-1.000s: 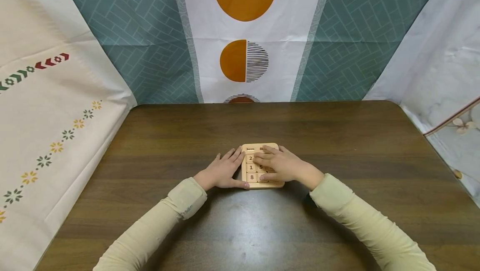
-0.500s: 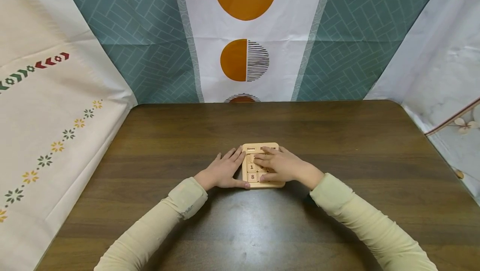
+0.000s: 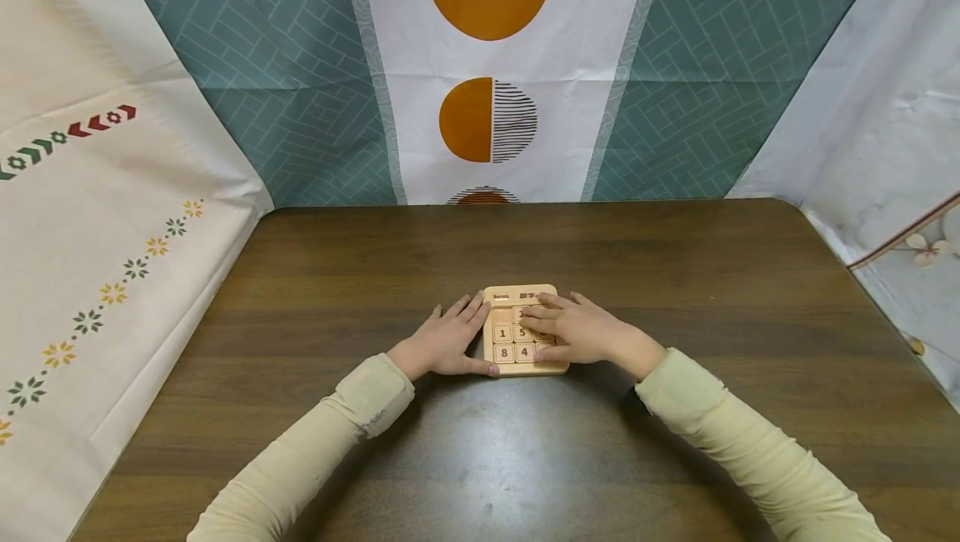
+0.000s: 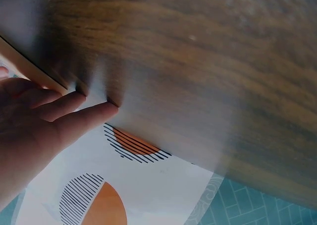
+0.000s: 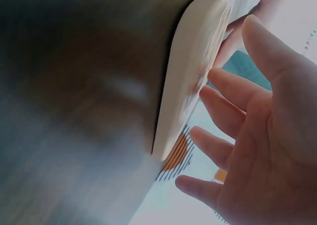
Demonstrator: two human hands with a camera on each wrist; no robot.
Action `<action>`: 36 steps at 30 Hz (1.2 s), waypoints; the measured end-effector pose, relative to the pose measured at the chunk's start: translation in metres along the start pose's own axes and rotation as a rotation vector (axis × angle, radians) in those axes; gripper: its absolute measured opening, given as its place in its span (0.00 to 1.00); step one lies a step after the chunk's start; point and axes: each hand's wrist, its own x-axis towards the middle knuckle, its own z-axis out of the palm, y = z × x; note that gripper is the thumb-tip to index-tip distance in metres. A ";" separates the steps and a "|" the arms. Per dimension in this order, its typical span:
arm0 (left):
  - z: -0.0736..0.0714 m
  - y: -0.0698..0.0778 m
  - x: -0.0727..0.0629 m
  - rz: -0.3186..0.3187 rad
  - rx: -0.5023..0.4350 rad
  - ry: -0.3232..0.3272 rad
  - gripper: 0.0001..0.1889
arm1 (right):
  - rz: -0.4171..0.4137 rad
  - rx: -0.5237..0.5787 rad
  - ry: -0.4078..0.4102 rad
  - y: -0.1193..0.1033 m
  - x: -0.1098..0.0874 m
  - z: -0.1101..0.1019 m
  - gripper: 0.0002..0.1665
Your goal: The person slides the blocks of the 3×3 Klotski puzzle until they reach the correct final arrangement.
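Note:
A wooden number slide puzzle (image 3: 513, 290) lies flat on the table. My left hand (image 3: 448, 343) rests along its left edge, fingers straight, thumb at the near left corner. Over the right part of the board is my right hand (image 3: 581, 330), its extended fingertips at the tiles. In the top row, the left slot (image 3: 500, 317) is bare, and the 2 tile (image 3: 517, 315) beside it is partly under those fingers. Tiles 1 (image 3: 502, 333), 5, 8 and 4 show below; the right column is mostly hidden. The right wrist view shows the board's thick edge (image 5: 181, 71) beside spread fingers.
The dark wooden table (image 3: 360, 275) extends around the board on all sides. Behind it hangs a green and white patterned cloth (image 3: 300, 133). A cream cloth (image 3: 150, 342) borders the left side, and a pale marbled cloth (image 3: 885, 150) the right.
The 2 tile has slid right from the top left slot, leaving that slot bare. My right hand has shifted a little to the right, uncovering the 5 and 4 tiles. My left hand stays put.

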 end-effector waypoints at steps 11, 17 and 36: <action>-0.001 0.001 -0.002 0.012 -0.003 0.002 0.55 | -0.124 -0.052 0.018 -0.018 0.007 0.003 0.35; -0.003 0.001 -0.002 0.009 -0.003 -0.001 0.55 | -0.109 -0.061 0.004 -0.016 0.014 0.001 0.36; -0.002 0.001 -0.002 0.005 -0.004 -0.001 0.54 | -0.111 -0.025 -0.010 -0.010 0.018 -0.001 0.39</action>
